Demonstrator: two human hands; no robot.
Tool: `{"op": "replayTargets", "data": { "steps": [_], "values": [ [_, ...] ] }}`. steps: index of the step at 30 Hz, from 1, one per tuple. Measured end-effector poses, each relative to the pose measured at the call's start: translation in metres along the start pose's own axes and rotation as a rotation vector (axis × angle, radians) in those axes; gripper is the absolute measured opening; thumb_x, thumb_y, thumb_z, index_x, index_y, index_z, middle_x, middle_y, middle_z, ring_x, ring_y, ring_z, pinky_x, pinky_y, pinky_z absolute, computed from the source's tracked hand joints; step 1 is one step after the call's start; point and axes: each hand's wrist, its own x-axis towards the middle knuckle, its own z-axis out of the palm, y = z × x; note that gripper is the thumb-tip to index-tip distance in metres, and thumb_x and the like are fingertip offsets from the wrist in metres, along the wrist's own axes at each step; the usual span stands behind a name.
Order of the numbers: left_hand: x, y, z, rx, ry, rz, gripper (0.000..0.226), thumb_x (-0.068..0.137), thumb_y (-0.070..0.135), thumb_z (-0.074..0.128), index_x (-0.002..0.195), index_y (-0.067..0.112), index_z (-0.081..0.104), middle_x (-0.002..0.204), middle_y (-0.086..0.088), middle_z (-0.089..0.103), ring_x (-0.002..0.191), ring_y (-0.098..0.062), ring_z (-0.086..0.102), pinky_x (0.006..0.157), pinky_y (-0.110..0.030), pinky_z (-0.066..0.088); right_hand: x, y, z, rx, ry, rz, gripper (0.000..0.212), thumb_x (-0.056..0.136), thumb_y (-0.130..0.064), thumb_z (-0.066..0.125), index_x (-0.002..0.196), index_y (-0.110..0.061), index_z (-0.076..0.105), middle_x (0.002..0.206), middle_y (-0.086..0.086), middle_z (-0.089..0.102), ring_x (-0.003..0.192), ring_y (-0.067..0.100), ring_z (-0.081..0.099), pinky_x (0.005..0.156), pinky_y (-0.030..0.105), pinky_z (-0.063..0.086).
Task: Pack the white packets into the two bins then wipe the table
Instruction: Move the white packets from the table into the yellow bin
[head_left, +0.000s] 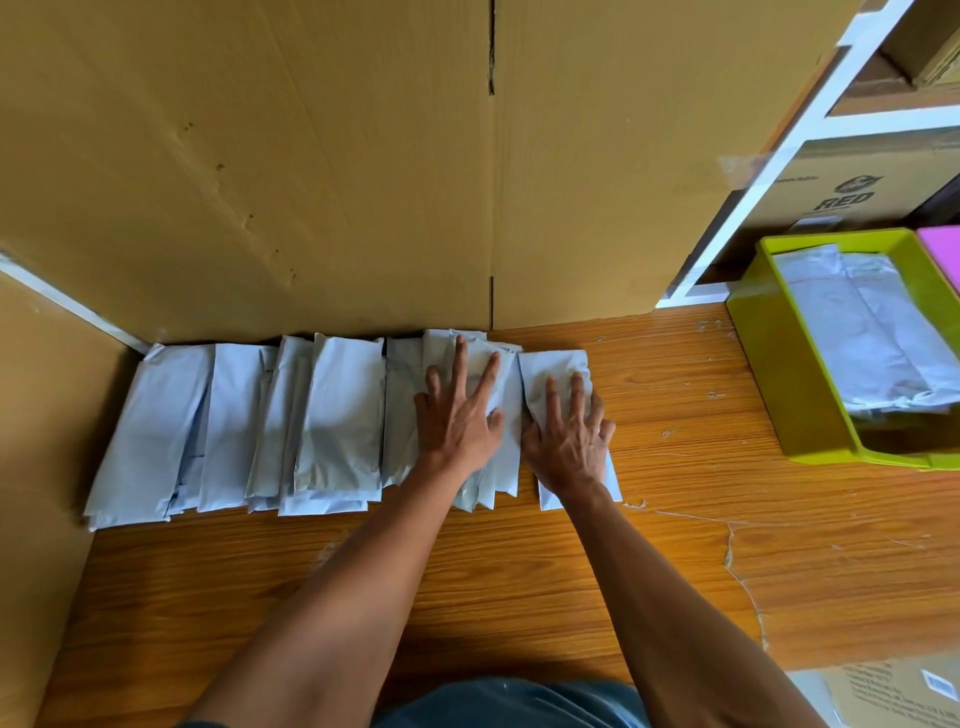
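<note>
I see both hands flat, fingers spread: left hand (457, 415) on centre packet stack (488, 447), right hand (569, 431) on end packet (553, 374). Risk: slick packets slide, pile topples b4 green bin (769, 374) at right.

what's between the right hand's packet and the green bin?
Head view: only bare table between the packet under the right hand and the green bin, with faint scuffs.

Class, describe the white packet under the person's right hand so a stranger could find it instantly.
Start at the wooden table and its row of white plastic packets along the cardboard wall. Take the rightmost packet, nearest the lime-green bin. Only it lies slightly apart, under the right hand.
</note>
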Motion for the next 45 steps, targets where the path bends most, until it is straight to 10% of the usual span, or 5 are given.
{"op": "replayTargets", "data": {
  "steps": [12,22,45],
  "values": [
    [-0.004,0.012,0.005,-0.029,-0.006,0.019,0.082,0.102,0.034,0.051,0.165,0.05,0.0,0.176,0.003,-0.017,0.147,-0.044,0.029,0.109,-0.06,0.042,-0.006,0.016,0.0,-0.01,0.002,-0.055,0.071,0.102,-0.054,0.047,0.164,-0.028,0.026,0.172,0.017,0.017,0.141,0.051,0.036,0.101,0.06,0.041],
    [-0.019,0.035,-0.013,-0.054,0.09,-0.025,0.075,0.102,0.033,0.048,0.166,0.045,0.011,0.177,0.007,-0.011,0.143,-0.04,0.031,0.101,-0.053,0.049,-0.008,0.03,-0.023,-0.021,-0.019,-0.161,0.072,0.101,-0.042,0.044,0.166,-0.024,0.019,0.176,0.013,0.008,0.16,0.045,0.009,0.106,0.057,0.037],
    [-0.08,0.119,-0.031,-0.069,0.187,-0.119,0.078,0.105,0.033,0.048,0.168,0.041,0.003,0.178,0.003,-0.011,0.163,-0.028,-0.008,0.112,-0.057,0.045,-0.031,0.113,-0.086,-0.01,0.112,-0.378,0.071,0.101,-0.038,0.044,0.166,-0.019,0.023,0.174,0.014,0.017,0.161,0.033,0.015,0.105,0.053,0.042]
  ]
}}
